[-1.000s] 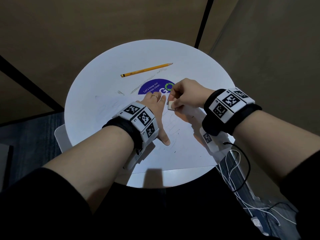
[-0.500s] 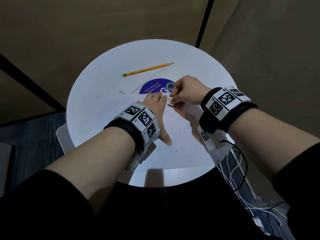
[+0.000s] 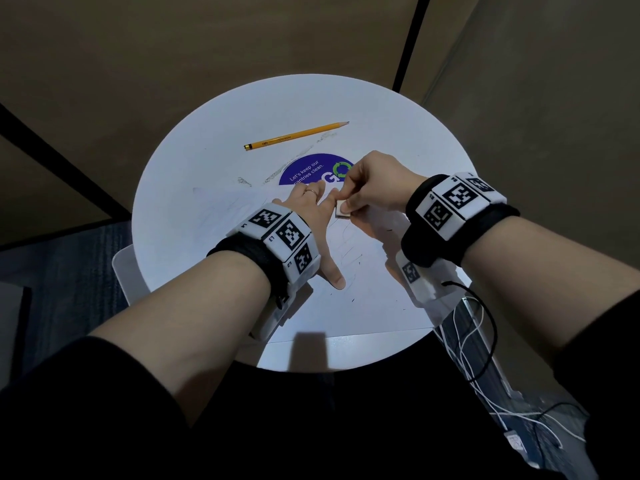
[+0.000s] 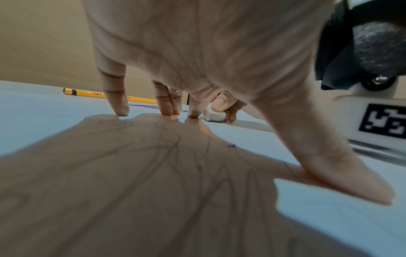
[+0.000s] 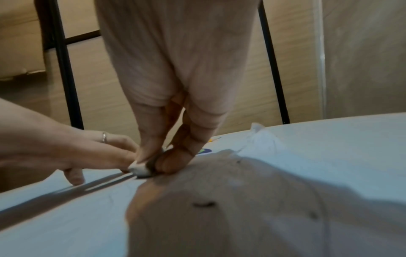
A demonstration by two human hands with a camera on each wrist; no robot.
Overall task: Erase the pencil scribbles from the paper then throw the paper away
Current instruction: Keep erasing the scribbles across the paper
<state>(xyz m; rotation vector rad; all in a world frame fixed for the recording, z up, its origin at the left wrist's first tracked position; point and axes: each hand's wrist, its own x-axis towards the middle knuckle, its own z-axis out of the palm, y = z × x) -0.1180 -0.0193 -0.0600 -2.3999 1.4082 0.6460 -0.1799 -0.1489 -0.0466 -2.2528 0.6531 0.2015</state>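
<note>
Head view: right hand (image 3: 375, 183) pinching eraser (image 3: 342, 213) against paper (image 3: 367, 299); left hand (image 3: 311, 216) flat, fingers spread, pressing paper down.

Office pantry/breakroom: round white table (image 3: 398, 140) w/ "keep our pantries clean" sticker (image 3: 308, 169), carpet (image 3: 69, 271).

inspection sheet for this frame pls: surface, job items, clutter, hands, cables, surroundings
Surface: round white table, purple sticker on it.
Job's things: paper flat, faint scribbles left; white eraser on it.
Clutter: yellow pencil off the paper; eraser crumbs.
Grippers: left hand presses the paper, fingers spread; right hand pinches the eraser.
Cables: white and black cables hang off the right table edge.
Surroundings: tan wall panels, dark carpet.
</note>
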